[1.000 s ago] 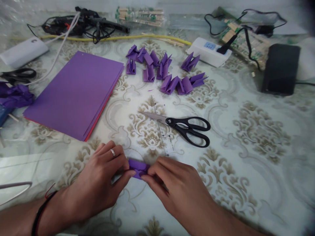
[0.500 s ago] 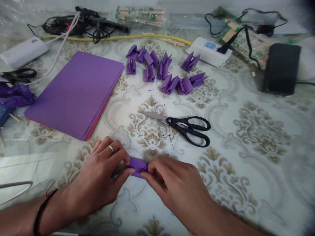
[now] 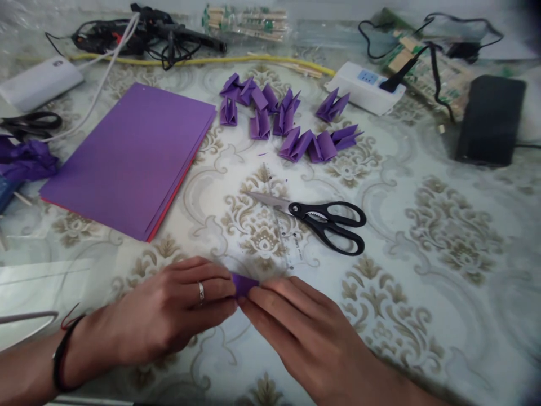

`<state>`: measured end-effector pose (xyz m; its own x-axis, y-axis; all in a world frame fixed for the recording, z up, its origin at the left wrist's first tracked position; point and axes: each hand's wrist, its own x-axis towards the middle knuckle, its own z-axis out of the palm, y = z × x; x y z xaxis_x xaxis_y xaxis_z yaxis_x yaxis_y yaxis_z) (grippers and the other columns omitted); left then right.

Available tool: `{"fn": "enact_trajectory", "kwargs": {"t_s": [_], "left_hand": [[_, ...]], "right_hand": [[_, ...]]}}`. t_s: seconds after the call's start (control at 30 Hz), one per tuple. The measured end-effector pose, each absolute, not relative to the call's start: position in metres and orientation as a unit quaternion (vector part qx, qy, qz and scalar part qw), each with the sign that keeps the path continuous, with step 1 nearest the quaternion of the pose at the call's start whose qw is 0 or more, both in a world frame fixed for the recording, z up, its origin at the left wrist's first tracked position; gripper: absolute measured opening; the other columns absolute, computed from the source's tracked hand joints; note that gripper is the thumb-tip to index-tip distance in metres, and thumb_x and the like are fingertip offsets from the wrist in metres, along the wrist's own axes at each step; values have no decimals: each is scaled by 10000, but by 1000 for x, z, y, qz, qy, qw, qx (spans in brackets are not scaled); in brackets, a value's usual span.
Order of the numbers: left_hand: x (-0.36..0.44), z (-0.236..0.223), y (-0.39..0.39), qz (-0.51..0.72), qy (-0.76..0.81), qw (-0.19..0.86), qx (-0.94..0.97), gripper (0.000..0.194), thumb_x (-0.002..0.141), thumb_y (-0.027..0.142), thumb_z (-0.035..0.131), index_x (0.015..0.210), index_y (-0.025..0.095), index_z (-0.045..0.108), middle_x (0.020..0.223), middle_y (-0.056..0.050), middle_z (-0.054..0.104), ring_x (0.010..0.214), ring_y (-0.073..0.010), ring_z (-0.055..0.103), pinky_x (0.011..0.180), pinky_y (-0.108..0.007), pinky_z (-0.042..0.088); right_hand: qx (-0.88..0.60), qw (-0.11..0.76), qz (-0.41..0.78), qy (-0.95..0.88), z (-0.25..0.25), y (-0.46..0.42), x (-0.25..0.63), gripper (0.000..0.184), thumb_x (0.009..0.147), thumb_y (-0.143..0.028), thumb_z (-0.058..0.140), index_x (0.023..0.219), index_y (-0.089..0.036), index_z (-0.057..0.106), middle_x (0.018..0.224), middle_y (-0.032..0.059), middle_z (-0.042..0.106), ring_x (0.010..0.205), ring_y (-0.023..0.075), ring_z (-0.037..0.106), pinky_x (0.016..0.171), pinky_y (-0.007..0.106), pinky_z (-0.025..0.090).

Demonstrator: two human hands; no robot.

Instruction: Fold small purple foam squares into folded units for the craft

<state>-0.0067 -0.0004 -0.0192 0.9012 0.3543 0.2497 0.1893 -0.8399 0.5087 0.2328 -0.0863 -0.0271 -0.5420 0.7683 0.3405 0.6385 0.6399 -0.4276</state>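
A small folded piece of purple paper [image 3: 244,285] lies on the patterned tablecloth, mostly covered by my fingers. My left hand [image 3: 177,307] is closed on its left end, fingertips together on the paper. From the other side, my right hand [image 3: 291,321] grips the right end, its thumb and fingers pressed against the near edge. Beyond the hands rest black-handled scissors [image 3: 321,217], blades pointing left, on a clear ruler [image 3: 276,225]. Farther back stands a cluster of folded purple paper pieces [image 3: 285,121].
A stack of purple sheets [image 3: 131,158] with red beneath lies at left. Behind are a white power strip [image 3: 366,87], a yellow cable [image 3: 190,61], tangled black cords [image 3: 147,42] and a white power bank [image 3: 40,83]. A dark phone-like slab [image 3: 492,121] stands at right.
Both hands have drawn closer together over the purple paper, covering more of it. My left hand's fingers have flattened and lined up along it. The view has shifted slightly.
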Motion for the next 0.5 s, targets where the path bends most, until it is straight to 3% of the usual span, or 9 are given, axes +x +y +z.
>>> {"fn": "enact_trajectory", "kwargs": {"t_s": [0.2,0.37,0.5], "left_hand": [[-14,-12,8,150,76,231,958,366,1145,108,352,1283,110,691,1223,-118,824,1135,-250,780,987,-414,658],[-24,-14,15,138,56,229,962,320,1073,20,475,1295,78,699,1290,-151,800,1221,-257,755,1030,-379,652],[-28,-19,14,141,69,250,955,205,1051,104,631,1234,90,724,1284,-152,795,1204,-260,749,1016,-378,658]], "right_hand": [[-383,191,46,-902,-24,-90,235,520,1143,-88,291,1156,-53,810,1042,108,792,990,272,651,959,439,468],[-369,172,13,-913,-26,-96,239,541,1146,-91,260,1224,-49,794,1202,114,789,1154,288,610,1030,464,410],[-379,179,9,-908,-31,-101,241,522,1150,-99,275,1248,-56,785,1241,107,793,1191,280,597,1069,470,396]]}}
